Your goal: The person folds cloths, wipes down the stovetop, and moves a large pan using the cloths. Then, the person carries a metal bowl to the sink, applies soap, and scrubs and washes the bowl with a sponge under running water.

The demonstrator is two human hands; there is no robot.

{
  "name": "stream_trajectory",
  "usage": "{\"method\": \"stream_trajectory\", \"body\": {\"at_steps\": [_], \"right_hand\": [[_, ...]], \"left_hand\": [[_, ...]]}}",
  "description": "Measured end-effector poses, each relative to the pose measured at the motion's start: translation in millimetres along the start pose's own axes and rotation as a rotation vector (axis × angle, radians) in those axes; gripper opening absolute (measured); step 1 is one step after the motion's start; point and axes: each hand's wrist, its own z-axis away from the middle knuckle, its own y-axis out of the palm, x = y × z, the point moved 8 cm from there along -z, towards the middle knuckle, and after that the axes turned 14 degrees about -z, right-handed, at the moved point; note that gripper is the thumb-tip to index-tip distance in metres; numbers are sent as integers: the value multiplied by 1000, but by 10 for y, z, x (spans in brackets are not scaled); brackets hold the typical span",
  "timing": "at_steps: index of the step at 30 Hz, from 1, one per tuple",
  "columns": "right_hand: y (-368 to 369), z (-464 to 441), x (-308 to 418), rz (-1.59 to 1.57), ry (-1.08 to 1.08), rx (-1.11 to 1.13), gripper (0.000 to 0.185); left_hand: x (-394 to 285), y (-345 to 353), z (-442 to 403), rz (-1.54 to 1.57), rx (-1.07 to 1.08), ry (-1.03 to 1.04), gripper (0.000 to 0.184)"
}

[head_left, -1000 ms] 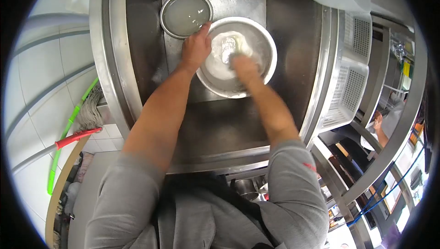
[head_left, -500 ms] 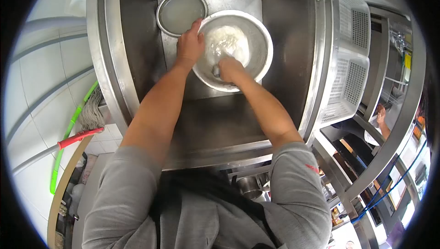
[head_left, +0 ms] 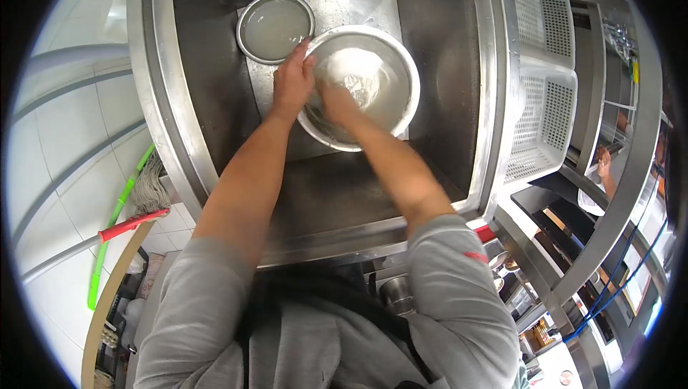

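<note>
A large metal bowl stands on a metal plate in the sink, holding water and a white mass whose kind I cannot make out. My left hand grips the bowl's left rim. Inside the bowl, at its left side, my right hand is smeared by motion; its fingers are hard to see, and whether it holds anything is unclear. Just beyond my left hand sits a smaller metal bowl of cloudy water.
Steel walls of the sink surround the bowls. White perforated baskets stand along the right edge. To the left are a mop and a red-handled pole. Another person's hand shows at far right.
My right hand has swept left inside the bowl, toward my left hand. The left hand keeps its place on the rim. The whole view has shifted slightly.
</note>
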Motion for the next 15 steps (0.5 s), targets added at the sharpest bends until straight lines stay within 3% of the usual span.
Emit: {"method": "stream_trajectory", "body": {"at_steps": [1,3,5,8,11,14,15], "right_hand": [[68,-233,-109,-142,123,-224,26],[-154,-431,-281,-498,330,-310,28],[-186,-352,-107,-296,155,-254,28],[51,258,-69,94,-20,457,29],[-4,313,-129,157,-174,298,23],[-16,-110,-57,-119,171,-7,21],[-87,-135,16,-145,130,30,21]], "left_hand": [[21,37,36,-10,26,-15,40],[64,77,107,-15,39,-43,40],[99,-3,38,-11,-1,-51,40],[80,45,12,13,92,-56,41],[-62,101,13,27,11,62,40],[-10,185,-20,7,70,36,38],[109,149,91,46,28,-158,38]]}}
